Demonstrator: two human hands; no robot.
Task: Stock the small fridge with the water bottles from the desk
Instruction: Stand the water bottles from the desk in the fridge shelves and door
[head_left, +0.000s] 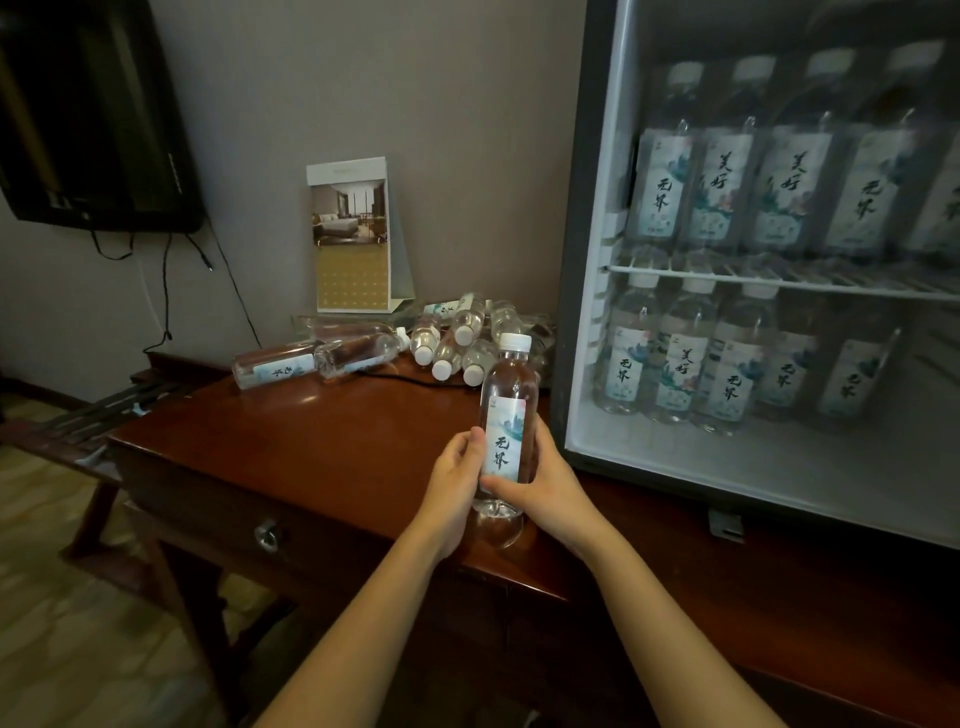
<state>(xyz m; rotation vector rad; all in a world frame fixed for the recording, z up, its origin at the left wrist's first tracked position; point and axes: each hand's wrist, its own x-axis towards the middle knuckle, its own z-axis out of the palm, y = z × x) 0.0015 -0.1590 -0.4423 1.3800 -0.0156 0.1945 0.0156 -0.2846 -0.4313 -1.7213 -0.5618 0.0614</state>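
A clear water bottle (505, 415) with a white cap and a pale label stands upright near the front of the wooden desk (311, 447). My left hand (453, 483) grips its left side and my right hand (540, 478) grips its right side and base. Several more bottles (447, 343) lie in a heap at the back of the desk against the wall. The small fridge (576, 260) stands on the desk to the right. Through its front I see rows of upright bottles (727, 187) on the upper shelf and more on the lower level (675, 374).
A standing calendar card (353, 234) leans at the wall behind the heap. A dark wall-mounted screen (88, 114) hangs at the upper left with cables dangling. A black cable runs across the desk behind the held bottle. The desk drawer has a round knob (267, 535).
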